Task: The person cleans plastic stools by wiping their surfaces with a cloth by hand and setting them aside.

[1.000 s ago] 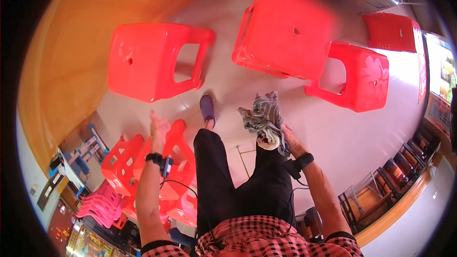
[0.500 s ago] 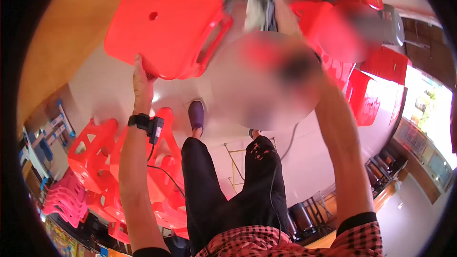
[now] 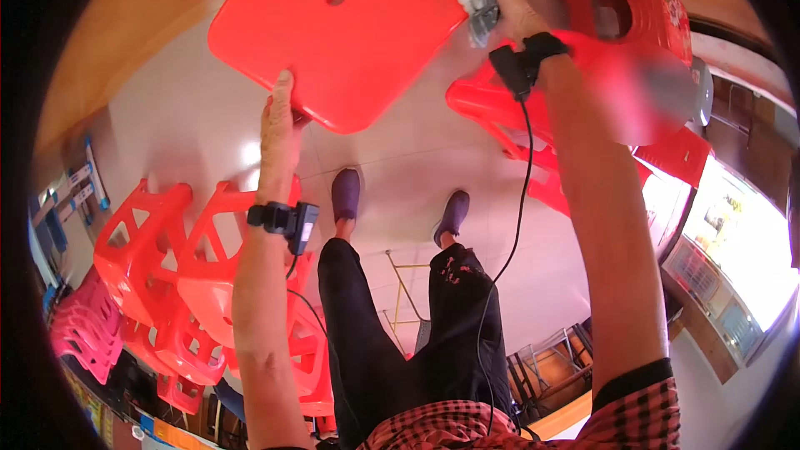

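Note:
A red plastic stool (image 3: 358,42) with a round hole in its seat is held up in front of me, the seat turned toward me. My left hand (image 3: 282,121) grips its near left edge, thumb on top and fingers out of sight below. On the far right side, my right hand (image 3: 510,4) is closed around a grey cloth (image 3: 477,0), which lies against the stool's right edge. Black straps with small boxes and cables sit on both wrists.
Several red stools (image 3: 212,267) stand at left, with a pink stack (image 3: 87,329) behind them. More red stools (image 3: 575,50) are at right, partly blurred. A wooden tabletop (image 3: 133,25) borders the upper left. A thin metal frame (image 3: 404,283) stands near my legs.
The stool has shifted right and turned, so its side opening no longer shows. The grey cloth in my right hand has come against the stool's right edge. My left hand keeps its grip.

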### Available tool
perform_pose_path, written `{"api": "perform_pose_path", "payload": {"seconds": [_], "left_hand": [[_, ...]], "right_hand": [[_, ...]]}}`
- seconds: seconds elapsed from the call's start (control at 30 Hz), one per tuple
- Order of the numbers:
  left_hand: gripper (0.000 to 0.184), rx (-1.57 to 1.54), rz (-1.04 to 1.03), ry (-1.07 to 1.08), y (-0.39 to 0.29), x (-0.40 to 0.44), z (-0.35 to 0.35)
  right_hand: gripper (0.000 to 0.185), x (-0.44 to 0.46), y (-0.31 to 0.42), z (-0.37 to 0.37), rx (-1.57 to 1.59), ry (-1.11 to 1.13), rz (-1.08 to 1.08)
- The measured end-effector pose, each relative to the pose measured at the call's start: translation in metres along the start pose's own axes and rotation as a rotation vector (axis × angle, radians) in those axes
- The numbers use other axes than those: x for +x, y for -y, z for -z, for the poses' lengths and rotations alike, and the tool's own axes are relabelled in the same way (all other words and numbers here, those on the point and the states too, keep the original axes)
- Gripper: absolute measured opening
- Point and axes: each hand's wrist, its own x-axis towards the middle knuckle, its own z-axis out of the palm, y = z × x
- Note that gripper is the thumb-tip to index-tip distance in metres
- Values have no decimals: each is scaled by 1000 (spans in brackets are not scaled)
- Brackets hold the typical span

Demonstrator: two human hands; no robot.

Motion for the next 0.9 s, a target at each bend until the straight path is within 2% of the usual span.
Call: {"api": "perform_pose_path", "payload": {"seconds": [0.03,0.07,0.13,0.2,0.27,0.33,0.4,0.43,0.47,0.5,0.57,0.63,0.67,0.7,0.77,0.8,0.87,0.9], "left_hand": [[61,-21,-7,-5,1,-1,5],[59,-41,-12,-9,2,-4,11],[59,-53,49,2,0,-12,28],[58,-24,95,-32,7,-15,48],[57,11,112,20,4,-28,62],[57,51,132,64,2,-45,68],[68,298,151,-34,0,-63,72],[73,362,246,-41,-2,-68,78],[73,366,248,-39,0,-69,88],[71,447,293,-71,5,-68,99],[69,528,340,-106,8,-68,103],[58,230,115,-92,-1,-70,79],[58,226,117,-93,-6,-66,74],[54,222,147,-95,-11,-61,69],[47,145,211,-180,-25,-60,38],[47,148,209,-185,-23,-56,41],[47,134,199,-179,-14,-49,49],[45,222,227,-245,-12,-47,54]], "right_hand": [[46,11,-8,21,-247,22,35],[46,7,-22,25,-245,12,45],[50,-2,-50,26,-483,-413,71],[42,-47,-82,33,-796,-468,97],[28,-114,-114,-11,-901,-403,318],[33,-139,-206,27,-1446,-566,761],[34,-181,-173,-51,-798,-625,-157],[34,-197,-197,-57,-713,-663,-48],[34,-210,-218,-59,-627,-697,62],[34,-219,-226,-63,-622,-698,61],[30,-232,-232,-67,-203,-739,-11],[31,-235,-210,-71,-210,-790,-100],[32,-237,-199,-70,-219,-838,-187],[38,-242,-201,-59,-893,-701,-79],[55,-212,-206,-39,-555,-607,265],[55,-192,-192,-42,-550,-603,265],[68,-156,-154,-63,74,-786,-134],[68,-151,-163,-62,76,-780,-136]]}}
